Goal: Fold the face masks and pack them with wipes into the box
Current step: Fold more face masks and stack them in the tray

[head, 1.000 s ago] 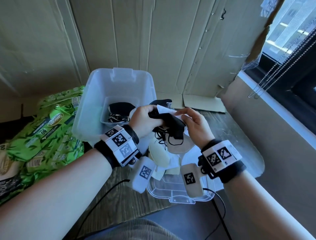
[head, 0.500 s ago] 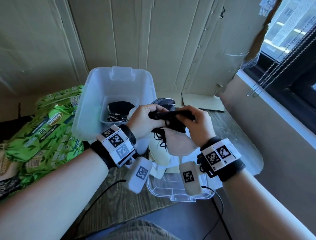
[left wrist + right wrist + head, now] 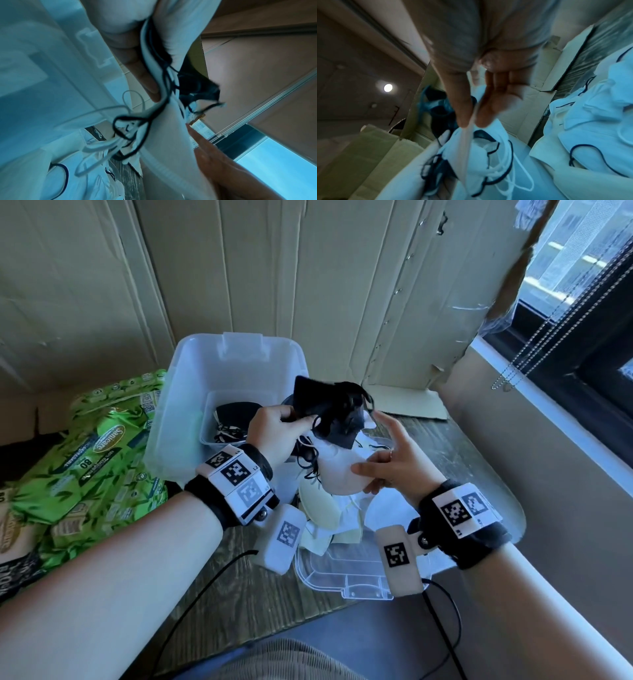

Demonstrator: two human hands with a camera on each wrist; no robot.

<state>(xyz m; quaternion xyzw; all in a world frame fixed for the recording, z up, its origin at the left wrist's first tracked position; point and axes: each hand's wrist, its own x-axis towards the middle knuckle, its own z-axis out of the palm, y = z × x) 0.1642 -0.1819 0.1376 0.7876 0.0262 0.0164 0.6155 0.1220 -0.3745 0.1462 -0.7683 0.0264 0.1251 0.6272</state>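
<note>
The left hand [image 3: 274,428] pinches a black mask [image 3: 329,409] by its near edge, thumb on top, and holds it up over the open box [image 3: 191,371], which sits at 12 o'clock on the worktop [image 3: 239,583]. The right hand [image 3: 394,463] cups a white mask [image 3: 337,474] from beneath, thumb and lower fingers curled round it while the forefinger points straight up toward the black one.

Both masks look feather-light and limp; the black one sags from its pinch, and its ear loops [image 3: 310,470] trail in a tangle. I judge the cloth soft enough to crease with a light press, but likely to spring open unless held flat. The loops are the nuisance: they snag on neighbours, as the left-wrist view shows cords crossing the white fabric. Best taken by the folded edge, loops tucked inside.

More masks [image 3: 329,518] lie heaped at 6 o'clock on a clear lid [image 3: 346,580]. Green wipes [image 3: 85,460] wait at 9 o'clock.
</note>
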